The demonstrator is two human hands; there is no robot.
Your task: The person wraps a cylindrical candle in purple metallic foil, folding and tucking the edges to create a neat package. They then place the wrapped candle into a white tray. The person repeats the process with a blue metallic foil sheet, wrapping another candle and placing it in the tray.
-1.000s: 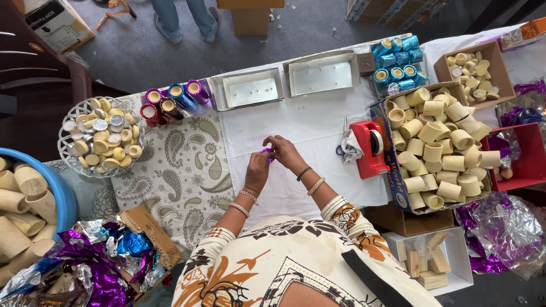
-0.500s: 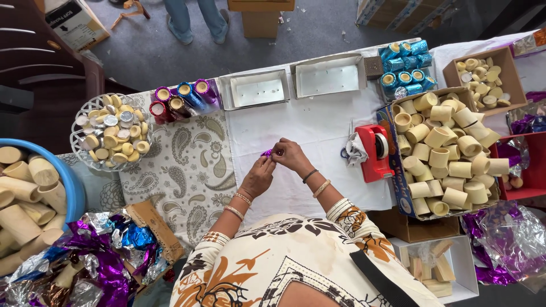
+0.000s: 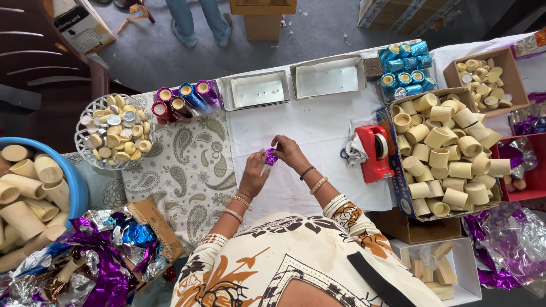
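Two hands meet at the middle of the white table cover (image 3: 318,128), pinched together on one small piece wrapped in shiny purple foil (image 3: 271,156). The left hand (image 3: 254,175) grips it from seven o'clock and the right hand (image 3: 289,152) from three o'clock; what lies under the foil is hard to make out, possibly a small cup. Nearest the person, at eight o'clock, lies a heap of crumpled purple, blue and silver foil sheets (image 3: 96,256), with a round blue plastic tub of pale cylindrical cups (image 3: 28,199) beside it. At three o'clock of the hands stands a red tape dispenser (image 3: 373,152), and beyond it a cardboard box filled with pale cups (image 3: 446,153). At ten o'clock sits a clear basket of small round lids (image 3: 114,132). Farther off, at twelve o'clock, two shallow white rectangular trays (image 3: 293,84) lie side by side, flanked by red and purple foil-wrapped cups (image 3: 182,100) and blue foil-wrapped cups (image 3: 405,68).
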